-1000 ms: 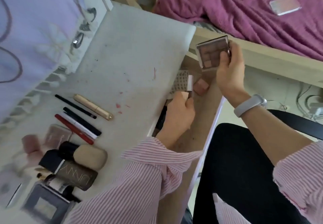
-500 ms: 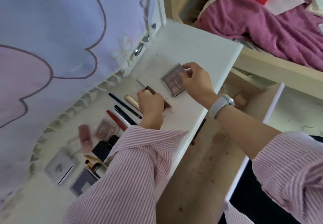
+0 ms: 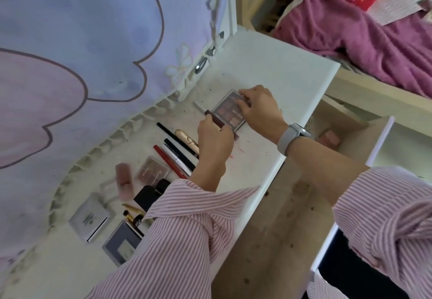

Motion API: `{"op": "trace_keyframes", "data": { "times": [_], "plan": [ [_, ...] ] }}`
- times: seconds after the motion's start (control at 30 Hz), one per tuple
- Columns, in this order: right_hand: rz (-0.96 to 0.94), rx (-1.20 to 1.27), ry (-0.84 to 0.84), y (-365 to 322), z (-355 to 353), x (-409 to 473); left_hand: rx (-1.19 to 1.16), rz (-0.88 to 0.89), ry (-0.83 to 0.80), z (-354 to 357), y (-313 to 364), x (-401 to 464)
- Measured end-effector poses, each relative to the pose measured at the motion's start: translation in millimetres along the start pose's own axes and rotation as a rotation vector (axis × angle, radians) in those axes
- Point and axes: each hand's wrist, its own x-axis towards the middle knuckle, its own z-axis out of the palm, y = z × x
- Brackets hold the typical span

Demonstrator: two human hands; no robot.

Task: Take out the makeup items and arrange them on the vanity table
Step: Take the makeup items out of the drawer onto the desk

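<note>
— Left hand point(image 3: 214, 138)?
— Curled round a dark red stick point(image 3: 216, 121), held flat on the white tabletop point(image 3: 275, 69), touching the near-left edge of the eyeshadow palette point(image 3: 228, 113).
— Right hand point(image 3: 259, 109)?
— Fingers bent over the far corner of the palette, pinching it against the tabletop.
— Left of the palette?
— Row of pencils point(image 3: 174, 151) and a gold tube point(image 3: 187, 141); further left, a pink stick point(image 3: 124, 180), a small blush case point(image 3: 153, 171), two flat compacts point(image 3: 90, 219).
— Right of the palette?
— Open wooden drawer point(image 3: 301, 196), with a pink block point(image 3: 329, 138) inside.
</note>
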Motion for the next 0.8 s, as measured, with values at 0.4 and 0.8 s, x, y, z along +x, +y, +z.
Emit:
{"op": "trace_keyframes", "data": {
  "times": [0.4, 0.8],
  "plan": [
    [-0.009, 0.095, 0.406, 90.3, -55.3, -72.2, 0.214, 0.563, -0.084, 51.4, -23.3, -68.8],
    [0.331, -0.785, -0.489, 168.1, -27.1, -70.9, 1.125, 0.628, -0.360, 145.0, -111.4, -42.3]
  ]
}}
